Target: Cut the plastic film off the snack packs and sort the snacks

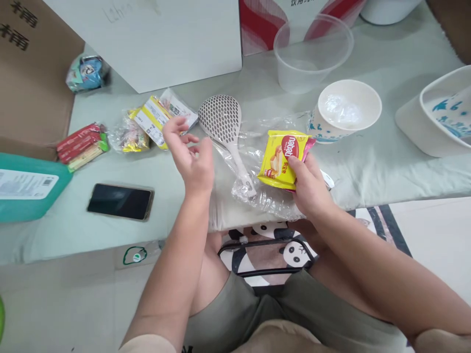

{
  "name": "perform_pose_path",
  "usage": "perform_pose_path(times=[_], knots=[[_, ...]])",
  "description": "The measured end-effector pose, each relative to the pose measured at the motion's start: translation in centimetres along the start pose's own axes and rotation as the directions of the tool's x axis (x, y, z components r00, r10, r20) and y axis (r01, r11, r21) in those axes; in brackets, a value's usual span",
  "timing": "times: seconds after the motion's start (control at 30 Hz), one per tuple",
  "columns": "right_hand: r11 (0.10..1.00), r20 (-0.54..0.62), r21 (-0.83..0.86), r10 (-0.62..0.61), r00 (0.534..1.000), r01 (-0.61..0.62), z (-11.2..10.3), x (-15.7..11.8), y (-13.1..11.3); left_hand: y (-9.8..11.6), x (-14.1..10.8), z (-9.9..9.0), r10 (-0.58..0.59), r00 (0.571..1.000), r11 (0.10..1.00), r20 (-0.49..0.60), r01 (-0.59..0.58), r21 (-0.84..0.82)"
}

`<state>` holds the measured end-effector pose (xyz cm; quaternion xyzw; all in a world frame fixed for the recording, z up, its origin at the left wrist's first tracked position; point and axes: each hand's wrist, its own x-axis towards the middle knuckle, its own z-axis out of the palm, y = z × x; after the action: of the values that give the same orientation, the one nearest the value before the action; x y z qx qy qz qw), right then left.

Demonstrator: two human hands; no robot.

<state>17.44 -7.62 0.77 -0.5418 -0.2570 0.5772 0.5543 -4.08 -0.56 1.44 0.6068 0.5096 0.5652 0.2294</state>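
Observation:
My right hand [312,189] grips a yellow Nabati wafer packet [279,159], thumb on its front; a pink edge shows behind it. My left hand [191,159] is raised over the table with its fingers apart and slightly curled, holding nothing. Behind those fingers lies a yellow and white snack packet [150,120]. Between my hands rests a grey slotted skimmer [222,120] on a crumpled clear plastic bag [272,201]. Just beyond the wafer packet stands a white and blue paper cup [324,127] with clear plastic inside.
A phone [120,201], red snack packets [81,144] and a teal container [33,189] are at left. White [165,49] and brown [33,88] boxes stand behind. A clear plastic tub [305,59] and a white bin [423,122] are at right. The table's front edge runs above my knees.

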Motion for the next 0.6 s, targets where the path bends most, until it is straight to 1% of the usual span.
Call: perform_pose_path(times=[0.03, 0.07, 0.1, 0.13, 0.17, 0.2, 0.23, 0.3, 0.37, 0.43, 0.5, 0.53, 0.6], knots=[[1.0, -0.001, -0.004, 0.001, 1.0, -0.001, 0.0, 0.0, 0.0, 0.4, -0.3, -0.2, 0.154, 0.987, 0.986, 0.039, -0.156, 0.052], [1.0, 0.001, -0.005, -0.002, 1.0, 0.002, -0.1, 0.1, 0.1, 0.8, -0.7, -0.3, 0.264, 0.952, 0.957, 0.155, -0.278, 0.078], [1.0, 0.006, -0.005, -0.008, 1.0, 0.008, -0.1, 0.1, 0.1, 1.2, -1.2, -0.4, 0.314, 0.91, 0.932, 0.272, -0.35, 0.094], [1.0, 0.011, -0.004, -0.014, 1.0, 0.014, -0.1, 0.1, 0.2, 1.5, -1.7, -0.4, 0.313, 0.864, 0.914, 0.395, -0.387, 0.121], [1.0, 0.016, -0.004, -0.017, 1.0, 0.017, -0.1, 0.1, 0.2, 1.7, -2.1, -0.5, 0.276, 0.824, 0.904, 0.495, -0.398, 0.158], [1.0, 0.02, -0.008, -0.015, 1.0, 0.015, -0.1, 0.1, 0.2, 1.8, -2.5, -0.5, 0.221, 0.801, 0.896, 0.556, -0.391, 0.208], [1.0, 0.023, -0.015, -0.006, 1.0, 0.007, -0.1, 0.2, 0.2, 1.8, -2.8, -0.6, 0.172, 0.797, 0.889, 0.579, -0.379, 0.257], [0.999, 0.021, -0.032, 0.011, 1.0, -0.01, -0.1, 0.2, 0.2, 1.6, -3.1, -1.0, 0.128, 0.822, 0.892, 0.555, -0.339, 0.298], [0.999, 0.016, -0.048, 0.018, 1.0, -0.017, -0.1, 0.2, 0.1, 1.3, -2.9, -1.5, 0.116, 0.871, 0.929, 0.478, -0.265, 0.258], [0.997, 0.009, -0.075, 0.013, 1.0, -0.012, -0.1, 0.2, 0.0, 1.0, -2.5, -2.3, 0.069, 0.928, 0.969, 0.365, -0.149, 0.197], [0.994, -0.003, -0.108, 0.021, 1.0, -0.021, -0.1, 0.2, -0.1, 0.6, -2.1, -3.1, -0.007, 0.973, 0.992, 0.231, -0.023, 0.125], [0.992, -0.011, -0.123, 0.028, 1.0, -0.029, -0.1, 0.2, -0.1, 0.4, -2.0, -3.6, -0.04, 0.987, 0.997, 0.156, 0.029, 0.069], [0.989, -0.018, -0.143, 0.033, 0.999, -0.036, -0.2, 0.2, 0.0, 0.0, -1.8, -4.3, -0.1, 0.995, 0.991, 0.016, 0.101, -0.085]])
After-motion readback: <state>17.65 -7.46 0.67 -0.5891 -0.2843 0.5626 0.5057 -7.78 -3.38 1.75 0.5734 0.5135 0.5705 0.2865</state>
